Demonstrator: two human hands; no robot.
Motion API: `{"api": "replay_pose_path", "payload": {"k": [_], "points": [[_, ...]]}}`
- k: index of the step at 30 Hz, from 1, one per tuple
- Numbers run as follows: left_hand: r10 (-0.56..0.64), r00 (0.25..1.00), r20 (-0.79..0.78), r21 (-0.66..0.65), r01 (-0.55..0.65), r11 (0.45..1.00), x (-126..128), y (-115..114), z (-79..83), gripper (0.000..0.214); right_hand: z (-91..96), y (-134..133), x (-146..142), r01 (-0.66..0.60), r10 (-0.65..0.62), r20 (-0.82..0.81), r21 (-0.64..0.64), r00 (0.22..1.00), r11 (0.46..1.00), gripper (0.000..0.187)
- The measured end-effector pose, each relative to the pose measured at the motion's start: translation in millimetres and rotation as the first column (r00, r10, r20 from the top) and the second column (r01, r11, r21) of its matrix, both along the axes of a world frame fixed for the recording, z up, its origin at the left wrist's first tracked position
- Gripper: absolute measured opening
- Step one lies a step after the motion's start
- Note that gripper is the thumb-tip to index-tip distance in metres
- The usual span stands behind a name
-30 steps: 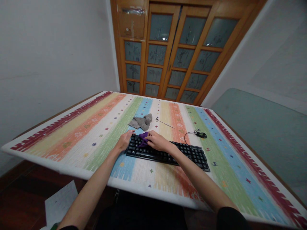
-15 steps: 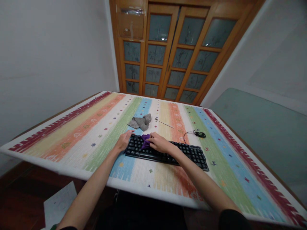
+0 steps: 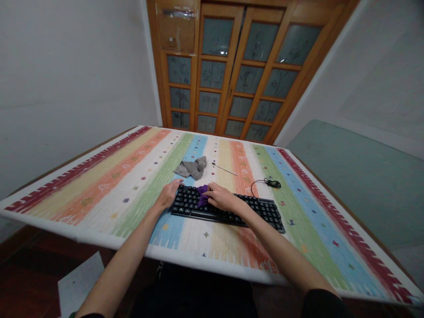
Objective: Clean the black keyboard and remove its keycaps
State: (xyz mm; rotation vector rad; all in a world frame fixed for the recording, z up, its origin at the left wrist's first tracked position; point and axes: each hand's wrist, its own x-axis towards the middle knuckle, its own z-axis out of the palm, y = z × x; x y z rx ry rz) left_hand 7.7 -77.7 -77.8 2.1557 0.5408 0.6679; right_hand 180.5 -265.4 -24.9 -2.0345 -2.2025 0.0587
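A black keyboard lies slightly slanted across the striped tablecloth, close to the table's front edge. My left hand grips its left end, thumb towards the far corner; the fingertips are partly hidden. In the closed fingers of my right hand is a purple cloth, pressed onto the keys left of the middle. My right forearm passes over the keyboard's right half and covers some of its keys. The keyboard's cable lies bundled behind its right end.
Behind the keyboard, a crumpled grey cloth rests on the tablecloth. To its right lies a thin dark rod. A white sheet shows below the table at left. Wooden glazed doors stand beyond the table.
My right hand has slid the purple cloth a little to the right over the keys. My left hand keeps its place at the keyboard's end. The whole view has shifted slightly.
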Motion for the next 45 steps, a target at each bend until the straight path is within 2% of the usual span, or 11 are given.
{"api": "replay_pose_path", "payload": {"k": [6, 13, 20, 39, 45], "points": [[0.000, 1.000, 0.004, 0.006, 0.000, 1.000, -0.1, 0.3, -0.9, 0.061, 5.6, -1.0, 1.9, 0.038, -0.038, 0.017, 0.013, 0.999, 0.999, 0.025], [-0.003, 1.000, -0.008, -0.003, 0.003, 1.000, 0.4, 0.6, -1.7, 0.064, 1.6, -11.6, 7.1, 0.021, -0.021, 0.008, -0.017, 1.000, 1.000, 0.026], [-0.003, 1.000, -0.008, 0.003, 0.003, 1.000, 0.4, 1.6, -2.3, 0.062, 5.9, -14.3, 10.1, 0.041, -0.041, 0.002, 0.016, 0.999, 0.999, 0.025], [0.003, 1.000, -0.004, 0.016, -0.003, 1.000, 0.5, -0.5, -0.1, 0.062, -5.7, -32.0, 21.0, 0.078, -0.078, -0.079, -0.003, 0.994, 0.997, 0.027], [0.006, 1.000, -0.005, 0.023, -0.005, 1.000, 1.0, 1.2, -1.7, 0.062, -0.4, -38.9, 24.8, 0.086, -0.089, -0.094, -0.028, 0.992, 0.996, 0.026]]}}
